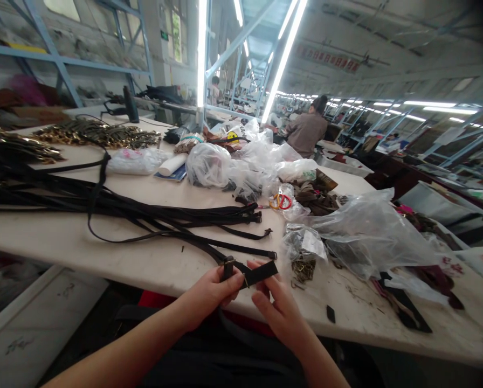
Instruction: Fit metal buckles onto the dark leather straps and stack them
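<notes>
My left hand [215, 288] is closed around a black strap [261, 274] near its end, with the thumb pressed on top. A small metal buckle or slider [228, 261] sits on the strap by those fingers. The strap's flat end sticks out to the right, between the fingers of my right hand [280, 307], whose thumb stands a little apart below it. From the buckle the strap runs back left into a bundle of long black straps [144, 207] on the table. Several strap ends with metal fittings lie just beyond my hands.
On the pale table [144, 264] lie red-and-yellow-handled scissors [281, 201], a plastic bag of small metal parts [304, 253], large clear bags [371, 231] and heaped brass hardware [104, 132]. A white box [35, 318] stands below at left. A person [308, 126] works farther back.
</notes>
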### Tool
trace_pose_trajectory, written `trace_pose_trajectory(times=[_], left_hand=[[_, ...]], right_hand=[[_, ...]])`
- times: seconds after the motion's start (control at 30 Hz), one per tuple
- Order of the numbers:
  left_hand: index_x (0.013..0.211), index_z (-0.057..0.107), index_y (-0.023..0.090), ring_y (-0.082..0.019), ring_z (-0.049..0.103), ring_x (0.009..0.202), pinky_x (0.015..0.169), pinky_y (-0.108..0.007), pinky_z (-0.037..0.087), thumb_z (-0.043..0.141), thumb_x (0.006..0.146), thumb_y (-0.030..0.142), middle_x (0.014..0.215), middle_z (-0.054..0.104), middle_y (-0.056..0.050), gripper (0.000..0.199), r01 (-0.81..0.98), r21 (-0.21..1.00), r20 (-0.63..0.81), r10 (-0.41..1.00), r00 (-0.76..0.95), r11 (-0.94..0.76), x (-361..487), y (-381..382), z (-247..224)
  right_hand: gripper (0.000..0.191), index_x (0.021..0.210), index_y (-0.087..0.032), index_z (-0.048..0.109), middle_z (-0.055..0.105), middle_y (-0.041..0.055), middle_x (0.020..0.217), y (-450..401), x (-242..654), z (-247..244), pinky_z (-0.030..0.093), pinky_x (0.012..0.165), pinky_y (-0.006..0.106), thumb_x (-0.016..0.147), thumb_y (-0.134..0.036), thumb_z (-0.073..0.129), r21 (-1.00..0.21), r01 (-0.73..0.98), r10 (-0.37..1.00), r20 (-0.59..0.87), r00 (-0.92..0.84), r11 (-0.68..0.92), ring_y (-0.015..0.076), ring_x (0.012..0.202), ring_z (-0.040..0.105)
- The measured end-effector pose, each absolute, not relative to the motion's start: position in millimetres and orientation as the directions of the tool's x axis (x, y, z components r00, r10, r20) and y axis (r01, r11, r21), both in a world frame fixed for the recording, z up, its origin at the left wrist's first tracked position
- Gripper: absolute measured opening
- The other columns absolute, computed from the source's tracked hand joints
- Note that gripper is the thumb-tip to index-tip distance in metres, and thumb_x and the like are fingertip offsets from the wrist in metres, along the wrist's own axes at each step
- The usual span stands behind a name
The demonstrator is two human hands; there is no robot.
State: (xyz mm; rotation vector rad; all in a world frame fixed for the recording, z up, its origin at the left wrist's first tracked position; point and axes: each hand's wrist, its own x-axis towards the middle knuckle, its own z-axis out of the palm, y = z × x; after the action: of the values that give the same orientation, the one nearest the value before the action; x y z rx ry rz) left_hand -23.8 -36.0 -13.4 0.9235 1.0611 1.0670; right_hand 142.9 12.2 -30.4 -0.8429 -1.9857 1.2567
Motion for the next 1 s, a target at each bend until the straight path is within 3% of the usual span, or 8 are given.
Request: trace_pose_trajectory(times=[0.13,0.23,0.33,0.4,0.5,0.6,0.83,1.0], left_hand=[[0.075,0.049,0.015,-0.007,0.029,0.048,0.047,-0.021,0.024,0.047,0.080,0.050,0.053,0.036,0.006,0.036,-0.165,0.964,-0.173,0.963,0.209,0.209,-21,-41,-10],[0.090,0.055,0.014,-0.010,0.040,0.058,0.052,-0.021,0.032,0.040,0.084,0.048,0.065,0.047,0.001,0.037,-0.052,0.993,-0.098,0.975,0.197,0.111,-18,-42,-6],[0.093,0.058,0.016,-0.017,0.051,0.076,0.070,-0.026,0.041,0.037,0.086,0.041,0.080,0.057,-0.005,0.033,0.238,0.971,0.015,0.999,0.028,-0.022,-21,-42,0],[0.094,0.058,0.017,-0.020,0.054,0.080,0.076,-0.030,0.042,0.036,0.087,0.036,0.083,0.061,-0.007,0.030,0.430,0.901,0.091,0.994,-0.068,-0.053,-24,-42,5],[0.104,0.055,0.018,-0.021,0.057,0.086,0.079,-0.033,0.043,0.036,0.084,0.024,0.093,0.063,-0.009,0.028,0.573,0.809,0.174,0.985,-0.025,-0.128,-26,-40,5],[0.102,0.057,0.020,-0.021,0.058,0.089,0.080,-0.032,0.043,0.037,0.082,0.018,0.098,0.064,-0.008,0.028,0.657,0.736,0.184,0.982,0.038,-0.163,-25,-36,-3],[0.110,0.054,0.019,-0.020,0.059,0.093,0.081,-0.030,0.044,0.037,0.082,0.015,0.100,0.064,-0.008,0.033,0.631,0.763,0.191,0.981,-0.013,-0.140,-33,-32,-7],[0.109,0.056,0.019,-0.023,0.059,0.096,0.082,-0.032,0.044,0.038,0.084,0.019,0.104,0.064,-0.009,0.031,0.714,0.688,0.155,0.988,0.030,-0.129,-36,-27,-13]], right_hand=[[0.024,0.106,-0.027,0.059,0.051,0.0046,0.115,9,144,-17,0.039,0.089,0.032,0.088,-0.031,0.044,-0.917,0.074,0.742,0.267,-0.615,0.391,0.0193,0.105,0.048],[0.016,0.088,-0.025,0.061,0.055,0.0033,0.105,8,139,-14,0.041,0.087,0.031,0.087,-0.033,0.046,-0.965,-0.108,0.788,0.259,-0.559,0.240,0.0173,0.097,0.051],[0.018,0.083,-0.024,0.056,0.058,0.0015,0.081,9,138,-10,0.044,0.078,0.032,0.086,-0.039,0.047,-0.958,-0.286,0.839,0.139,-0.526,-0.021,0.0149,0.077,0.055],[0.023,0.084,-0.021,0.055,0.051,-0.0019,0.062,10,137,-6,0.043,0.062,0.027,0.085,-0.044,0.048,-0.965,-0.228,0.812,0.032,-0.583,-0.127,0.0116,0.057,0.049],[0.034,0.077,-0.016,0.054,0.036,-0.0064,0.050,9,131,-4,0.025,0.042,0.019,0.080,-0.050,0.052,-0.990,0.012,0.745,-0.112,-0.658,-0.138,0.0061,0.044,0.030],[0.039,0.074,-0.016,0.050,0.029,-0.0074,0.052,8,124,-6,0.016,0.041,0.019,0.078,-0.055,0.052,-0.984,0.039,0.713,-0.152,-0.684,-0.172,0.0049,0.044,0.023],[0.039,0.072,-0.016,0.050,0.027,-0.0079,0.051,21,125,-11,0.013,0.040,0.019,0.077,-0.054,0.052,-0.980,0.114,0.732,-0.196,-0.652,-0.161,0.0045,0.044,0.021],[0.040,0.071,-0.016,0.051,0.027,-0.0082,0.049,24,121,-15,0.014,0.040,0.019,0.076,-0.056,0.052,-0.974,0.089,0.726,-0.215,-0.653,-0.209,0.0046,0.043,0.021]])
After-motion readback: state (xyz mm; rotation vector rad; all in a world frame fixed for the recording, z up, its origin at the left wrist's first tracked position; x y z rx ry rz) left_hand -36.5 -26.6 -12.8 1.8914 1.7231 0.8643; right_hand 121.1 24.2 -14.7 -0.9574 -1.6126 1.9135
